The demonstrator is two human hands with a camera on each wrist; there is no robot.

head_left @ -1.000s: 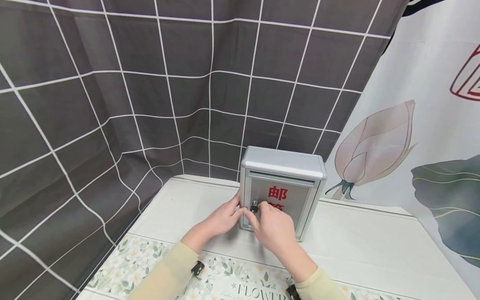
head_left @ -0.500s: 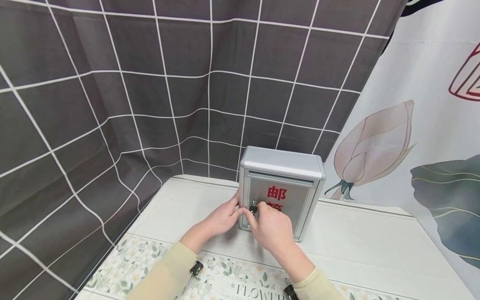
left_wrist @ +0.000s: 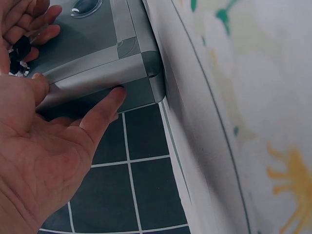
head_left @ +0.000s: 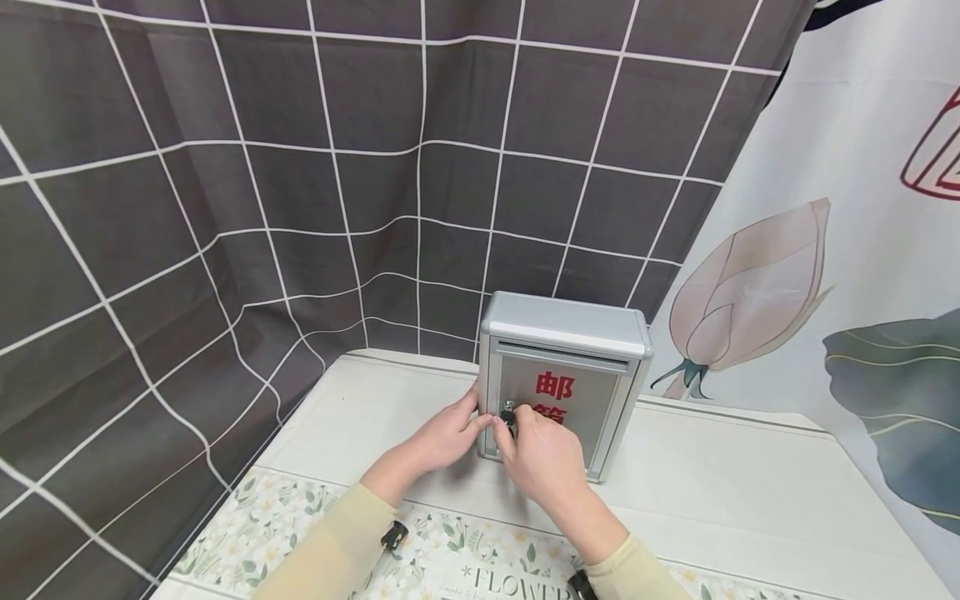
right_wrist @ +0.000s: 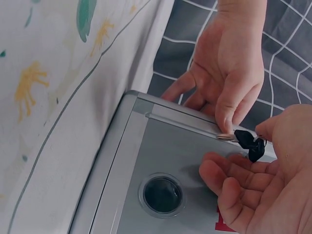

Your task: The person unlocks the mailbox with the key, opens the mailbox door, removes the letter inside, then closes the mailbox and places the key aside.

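Observation:
A silver metal mailbox (head_left: 566,321) with red characters stands upright at the back of the table. My left hand (head_left: 442,437) holds its left edge, the thumb on the front frame and the fingers along the side, as the left wrist view shows. At the lock (head_left: 509,406) on the door, my right hand (head_left: 551,454) pinches a black-headed key (right_wrist: 254,150) between thumb and fingers. A silver key blade (right_wrist: 226,138) sticks out beside it, close to the left thumb. My right fingers hide most of the lock. The door lies flush with its frame.
A white tablecloth (head_left: 720,475) with a floral strip (head_left: 277,517) covers the table. Behind the box hangs a dark grid curtain (head_left: 375,192), and a flower-printed curtain (head_left: 750,292) hangs at the right. The mailbox door has a small round window (right_wrist: 163,195).
My right thumb has shifted slightly to the right at the key. The left hand and the mailbox stay where they were.

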